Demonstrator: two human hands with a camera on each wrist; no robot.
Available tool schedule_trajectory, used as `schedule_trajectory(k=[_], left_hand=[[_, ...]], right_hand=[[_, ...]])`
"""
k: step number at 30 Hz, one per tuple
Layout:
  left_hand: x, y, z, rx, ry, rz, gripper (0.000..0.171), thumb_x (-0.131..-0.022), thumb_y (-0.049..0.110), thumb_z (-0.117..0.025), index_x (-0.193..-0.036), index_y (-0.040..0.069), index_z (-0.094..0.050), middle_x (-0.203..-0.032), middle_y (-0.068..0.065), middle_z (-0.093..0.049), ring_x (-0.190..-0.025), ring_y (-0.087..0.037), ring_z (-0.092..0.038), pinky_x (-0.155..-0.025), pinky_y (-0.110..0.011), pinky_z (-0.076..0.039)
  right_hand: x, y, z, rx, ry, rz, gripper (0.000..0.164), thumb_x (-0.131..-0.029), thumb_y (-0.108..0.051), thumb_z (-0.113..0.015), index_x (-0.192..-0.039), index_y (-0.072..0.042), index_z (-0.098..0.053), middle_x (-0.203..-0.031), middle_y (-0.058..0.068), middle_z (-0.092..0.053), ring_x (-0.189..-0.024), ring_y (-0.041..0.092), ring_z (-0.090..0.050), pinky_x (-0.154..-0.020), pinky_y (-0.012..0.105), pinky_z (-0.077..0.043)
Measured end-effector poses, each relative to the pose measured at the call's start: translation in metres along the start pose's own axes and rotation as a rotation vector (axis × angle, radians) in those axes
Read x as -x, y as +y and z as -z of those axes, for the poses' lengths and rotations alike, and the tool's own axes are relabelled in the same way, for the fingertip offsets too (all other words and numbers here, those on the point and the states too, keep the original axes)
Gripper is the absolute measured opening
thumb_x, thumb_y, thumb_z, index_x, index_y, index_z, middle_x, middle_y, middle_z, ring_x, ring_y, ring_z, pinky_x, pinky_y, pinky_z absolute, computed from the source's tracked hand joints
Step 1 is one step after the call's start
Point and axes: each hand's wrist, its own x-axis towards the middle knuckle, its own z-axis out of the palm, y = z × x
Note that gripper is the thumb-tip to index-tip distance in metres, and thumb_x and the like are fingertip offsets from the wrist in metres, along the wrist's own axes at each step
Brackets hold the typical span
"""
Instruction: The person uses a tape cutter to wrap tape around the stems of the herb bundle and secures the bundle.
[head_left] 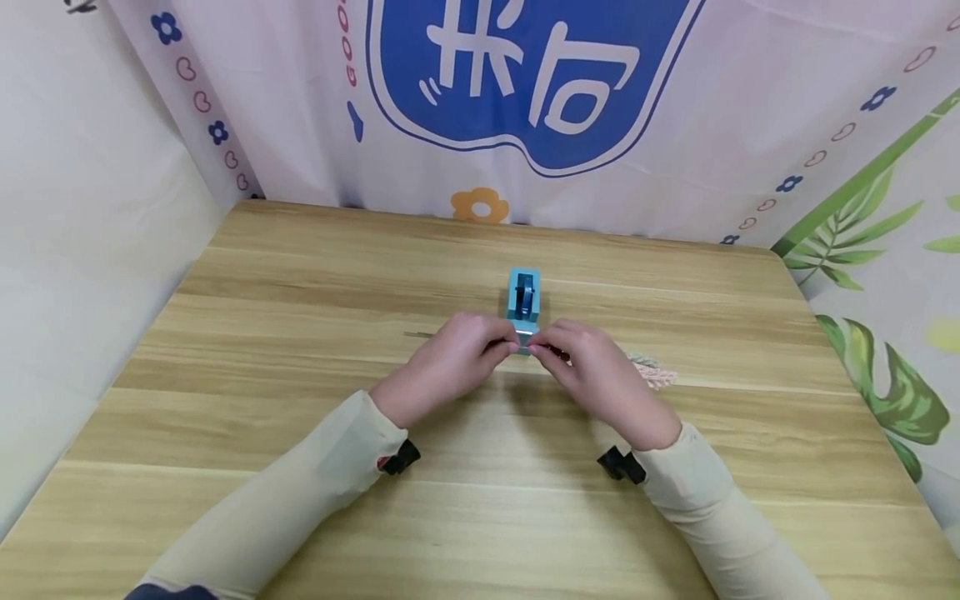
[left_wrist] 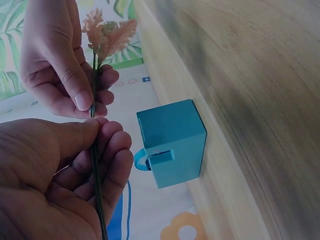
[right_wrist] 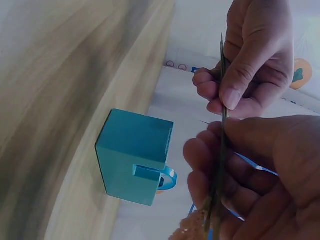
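Thin green stems topped by fluffy pink artificial flowers (head_left: 660, 377) run sideways between the two hands, over the table. My left hand (head_left: 450, 360) pinches the stems between thumb and fingers. Close beside it, my right hand (head_left: 600, 375) pinches them nearer the flower heads, the fingertips of both hands almost meeting. In the left wrist view the dark stems (left_wrist: 96, 170) pass across the left fingers. A teal tape dispenser (right_wrist: 130, 150) stands just beyond the hands, its tape roll (right_wrist: 170, 178) showing at the top. The fingers partly hide the stems where they meet.
The wood-grain table (head_left: 330, 275) spreads around the hands. Behind it hangs a white cloth (head_left: 300, 100) with a blue printed sign and flowers. A leaf-patterned cloth (head_left: 885, 333) hangs at the right.
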Motion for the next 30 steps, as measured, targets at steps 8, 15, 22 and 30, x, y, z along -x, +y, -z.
schedule_trajectory(k=[8, 15, 22, 30], left_hand=[[0.001, -0.001, -0.005, 0.007, 0.018, -0.021, 0.008, -0.099, 0.008, -0.071, -0.095, 0.007, -0.078, -0.093, -0.005, -0.076, -0.080, -0.013, -0.063, -0.073, -0.026, -0.055], [0.001, 0.002, -0.008, -0.003, -0.030, -0.011, 0.007, -0.099, 0.009, -0.072, -0.097, 0.005, -0.078, -0.095, -0.005, -0.077, -0.083, -0.012, -0.066, -0.076, -0.026, -0.058], [0.002, -0.001, -0.013, 0.000, -0.066, 0.025, 0.009, -0.101, 0.009, -0.070, -0.098, 0.005, -0.077, -0.097, -0.005, -0.077, -0.086, -0.014, -0.066, -0.080, -0.030, -0.058], [0.003, -0.005, -0.016, -0.006, -0.097, 0.079, 0.007, -0.101, 0.010, -0.069, -0.097, 0.007, -0.074, -0.093, -0.005, -0.076, -0.078, -0.013, -0.060, -0.073, -0.027, -0.053]], right_hand=[[-0.004, 0.001, 0.002, -0.005, -0.094, -0.009, 0.011, -0.102, -0.013, -0.068, -0.102, -0.007, -0.078, -0.095, 0.005, -0.076, -0.077, 0.011, -0.058, -0.071, 0.028, -0.052], [-0.003, 0.002, -0.001, 0.035, -0.100, -0.003, 0.009, -0.101, -0.014, -0.071, -0.099, -0.009, -0.078, -0.088, -0.001, -0.073, -0.075, 0.008, -0.058, -0.070, 0.027, -0.052], [-0.003, -0.001, -0.005, 0.097, -0.121, -0.003, 0.009, -0.100, -0.014, -0.072, -0.096, -0.010, -0.078, -0.085, -0.003, -0.071, -0.072, 0.007, -0.057, -0.070, 0.027, -0.051], [-0.001, 0.002, -0.004, 0.149, -0.174, -0.066, 0.008, -0.100, -0.013, -0.071, -0.095, -0.012, -0.076, -0.085, -0.005, -0.069, -0.073, 0.009, -0.056, -0.072, 0.030, -0.051]])
